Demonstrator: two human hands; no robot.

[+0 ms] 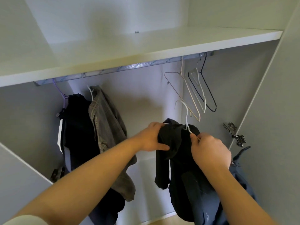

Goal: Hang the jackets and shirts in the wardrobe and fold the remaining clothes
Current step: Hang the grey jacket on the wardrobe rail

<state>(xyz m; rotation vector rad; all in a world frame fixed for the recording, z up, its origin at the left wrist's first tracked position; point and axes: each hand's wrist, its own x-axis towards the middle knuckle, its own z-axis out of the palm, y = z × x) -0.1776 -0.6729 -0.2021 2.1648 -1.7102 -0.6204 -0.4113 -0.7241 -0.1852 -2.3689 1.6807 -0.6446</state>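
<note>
Black garment [177, 140] half-seated on white wire hanger [186, 122].
Soft, limp: left hand [152, 137] grips its shoulder; right hand [211, 151] pinches the wire alongside.

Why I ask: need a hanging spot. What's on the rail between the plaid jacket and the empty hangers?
Nothing; the rail is bare there, head view.

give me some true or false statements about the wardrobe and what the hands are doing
1. The dark garment hangs from the rail. False: the hook of its white hanger is below the rail, unhooked.
2. A black jacket and a plaid jacket hang at the left. True.
3. The left hand holds nothing. False: it grips the dark garment.
4. Empty hangers hang at the rail's right end. True.
5. The right hand pinches the white hanger. True.
</note>
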